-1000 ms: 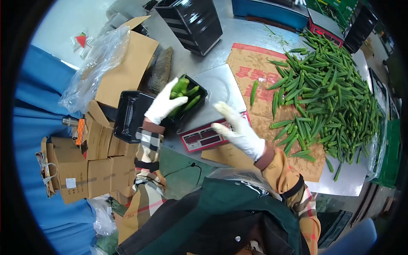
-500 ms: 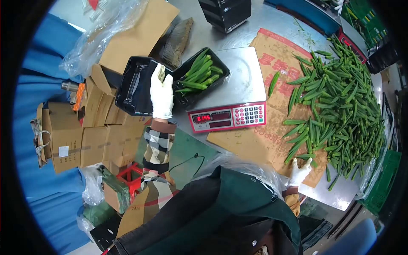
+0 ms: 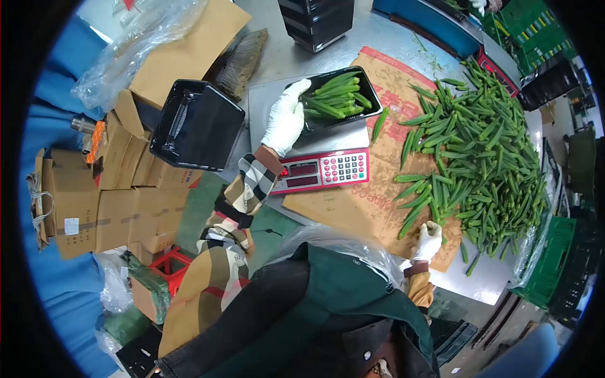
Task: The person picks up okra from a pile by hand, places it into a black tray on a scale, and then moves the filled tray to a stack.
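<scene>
My left hand (image 3: 285, 120), in a white glove, grips the left edge of a black tray (image 3: 372, 94) holding green okra pods (image 3: 337, 96). This tray lies over the steel plate of a red-framed scale (image 3: 324, 170), partly past its right edge. My gloved right hand (image 3: 428, 241) is closed at the near edge of the okra pile (image 3: 491, 151); whether a pod is between its fingers is hidden. A single pod (image 3: 380, 124) lies just right of the scale on the flat cardboard (image 3: 340, 211).
Empty black trays (image 3: 198, 126) sit left of the scale, and stacked black trays (image 3: 315, 22) stand beyond it. Cardboard boxes (image 3: 113, 208) are at the left, a green crate (image 3: 548, 261) at the right. Another person's hand shows at the top right.
My left hand has moved right from the empty trays to the okra tray, which has shifted right across the scale. The fingers of my right hand have closed. The whole view has shifted slightly.
</scene>
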`<state>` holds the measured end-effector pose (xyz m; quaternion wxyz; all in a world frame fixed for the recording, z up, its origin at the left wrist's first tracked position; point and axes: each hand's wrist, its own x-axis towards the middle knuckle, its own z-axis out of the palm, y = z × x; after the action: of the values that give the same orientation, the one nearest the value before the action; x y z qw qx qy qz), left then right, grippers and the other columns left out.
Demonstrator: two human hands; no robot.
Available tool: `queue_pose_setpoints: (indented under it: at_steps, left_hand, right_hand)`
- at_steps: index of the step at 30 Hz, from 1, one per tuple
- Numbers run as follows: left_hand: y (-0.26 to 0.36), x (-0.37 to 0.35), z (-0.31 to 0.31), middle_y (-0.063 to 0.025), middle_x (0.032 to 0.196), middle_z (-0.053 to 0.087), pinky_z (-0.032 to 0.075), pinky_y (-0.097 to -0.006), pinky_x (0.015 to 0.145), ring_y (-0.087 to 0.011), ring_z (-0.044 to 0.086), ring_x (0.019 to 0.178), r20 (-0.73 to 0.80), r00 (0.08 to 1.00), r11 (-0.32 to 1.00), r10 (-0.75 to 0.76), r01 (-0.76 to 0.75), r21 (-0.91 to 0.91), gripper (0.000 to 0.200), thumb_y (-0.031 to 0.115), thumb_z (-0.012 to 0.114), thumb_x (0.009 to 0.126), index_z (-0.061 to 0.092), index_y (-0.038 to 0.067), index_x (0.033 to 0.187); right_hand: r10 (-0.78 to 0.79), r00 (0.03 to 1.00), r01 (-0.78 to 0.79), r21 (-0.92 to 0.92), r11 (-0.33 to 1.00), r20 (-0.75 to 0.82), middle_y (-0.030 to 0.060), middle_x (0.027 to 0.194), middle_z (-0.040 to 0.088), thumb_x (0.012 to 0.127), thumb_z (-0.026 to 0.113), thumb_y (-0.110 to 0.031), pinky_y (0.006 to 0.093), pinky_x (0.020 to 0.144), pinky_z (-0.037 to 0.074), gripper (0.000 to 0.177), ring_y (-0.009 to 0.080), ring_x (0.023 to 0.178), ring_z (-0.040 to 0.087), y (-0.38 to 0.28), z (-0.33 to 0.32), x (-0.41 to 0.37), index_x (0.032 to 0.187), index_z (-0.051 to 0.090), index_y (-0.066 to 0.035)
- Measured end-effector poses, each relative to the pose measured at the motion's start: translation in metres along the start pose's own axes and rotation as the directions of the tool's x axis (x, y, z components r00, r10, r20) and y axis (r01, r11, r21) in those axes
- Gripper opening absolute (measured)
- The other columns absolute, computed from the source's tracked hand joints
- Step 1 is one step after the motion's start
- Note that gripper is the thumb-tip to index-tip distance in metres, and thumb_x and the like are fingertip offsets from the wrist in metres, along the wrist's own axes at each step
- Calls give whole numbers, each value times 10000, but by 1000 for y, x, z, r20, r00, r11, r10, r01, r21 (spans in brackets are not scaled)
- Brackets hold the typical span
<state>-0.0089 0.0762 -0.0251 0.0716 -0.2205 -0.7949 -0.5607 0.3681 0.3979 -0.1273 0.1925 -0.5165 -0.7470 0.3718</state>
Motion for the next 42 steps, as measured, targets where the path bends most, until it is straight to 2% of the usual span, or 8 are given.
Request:
queue_pose_setpoints:
  at_steps: [7, 14, 17, 20, 22, 23, 31, 42]
  left_hand:
    - [50, 4, 34, -129, 1130, 684, 472, -403, 983, -304, 605, 1111, 34, 954, 864, 299, -285, 415, 325, 244, 724, 913, 686, 65, 1181]
    - [106, -56, 85, -75, 1200, 662, 515, -296, 928, -134, 632, 1101, 554, 816, 746, -168, 473, -470, 474, 199, 691, 971, 544, 16, 1382]
    - [113, -38, 79, -71, 1168, 661, 521, -265, 852, -105, 640, 986, 476, 864, 711, -166, 439, -549, 414, 126, 646, 982, 547, -12, 1360]
    - [117, -6, 50, -70, 1117, 682, 521, -255, 822, -92, 641, 929, 315, 891, 728, -328, 451, -517, 409, 80, 622, 976, 555, -20, 1367]
    - [82, 7, 31, -123, 1259, 655, 494, -321, 958, -214, 635, 1086, 164, 985, 933, 53, -107, 343, 446, 131, 635, 975, 559, 72, 1410]
    - [78, 9, 23, -122, 1261, 655, 464, -340, 1014, -244, 622, 1154, 235, 969, 886, -78, -41, 462, 453, 155, 661, 959, 580, 100, 1402]
    - [58, 6, -22, -94, 1300, 662, 462, -285, 1052, -152, 610, 1193, -159, 961, 962, -226, 195, -189, 347, 45, 637, 987, 622, 5, 1331]
    - [46, -10, -75, -140, 1186, 703, 511, -287, 1003, -172, 665, 1089, -363, 867, 886, -342, 169, -432, 272, -6, 626, 978, 651, -68, 1241]
  right_hand:
    - [-241, 969, 225, 227, 947, 45, 18, 986, 688, 902, 671, 36, 244, 773, 518, 184, 86, 837, 623, -55, -14, -4, 1079, 668, -13]
    - [-540, 736, 270, 554, 788, 409, 97, 1194, 661, 900, 691, 22, 291, 946, 503, 322, 151, 1049, 635, -235, 11, -39, 1219, 657, -5]
    - [-727, 552, 488, 548, 679, 408, 145, 1241, 649, 892, 706, -4, 330, 1032, 464, 419, 214, 1152, 615, -249, 24, -47, 1305, 643, -27]
    - [-625, 696, 493, 399, 773, 352, 121, 1233, 658, 894, 712, -27, 327, 960, 502, 403, 215, 1059, 649, -210, 30, -37, 1293, 653, -39]
    - [-539, 790, 494, 219, 842, 292, 100, 1145, 665, 884, 735, -81, 337, 884, 531, 393, 248, 952, 661, -173, 28, -26, 1268, 661, -48]
    - [-462, 835, 513, -121, 850, 300, 124, 1123, 644, 861, 771, -174, 362, 878, 537, 456, 288, 949, 654, -155, 22, -21, 1287, 644, -75]
    - [57, 989, -10, -315, 949, 139, 110, 959, 711, 791, 838, -224, 329, 779, 548, 532, 188, 836, 690, -25, 24, -4, 1237, 644, -7]
    - [192, 834, -481, 511, 712, 518, 21, 983, 704, 936, 657, -65, 253, 757, 491, 174, 117, 851, 632, -12, -2, 21, 1079, 711, 19]
